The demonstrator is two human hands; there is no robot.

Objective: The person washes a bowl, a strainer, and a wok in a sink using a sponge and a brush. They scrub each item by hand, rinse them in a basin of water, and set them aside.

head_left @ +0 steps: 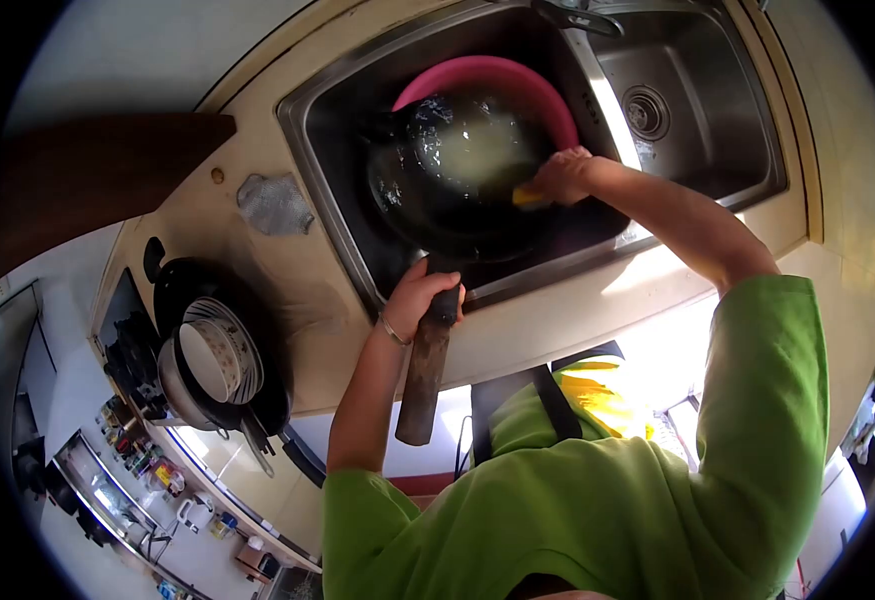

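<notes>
A dark wok [394, 205] with a wooden handle [421, 390] lies tilted in the large left sink basin, wet and shiny inside. My left hand [422, 297] is closed around the base of that handle, near the sink's front edge. Inside the right part of the wok, my right hand [561, 178] grips a small yellow sponge [527, 196], mostly hidden by the fingers. Behind and partly beneath the wok shows a pink basin [487, 68]. Cloudy liquid and bright reflections cover the middle of the wok.
A smaller sink basin [702, 110] with a drain is on the right, a faucet [577, 16] at the back. On the left counter are a crumpled grey cloth-like piece [274, 205] and another black pan [279, 375] holding stacked bowls [212, 358]. A brown panel [97, 180] juts in above.
</notes>
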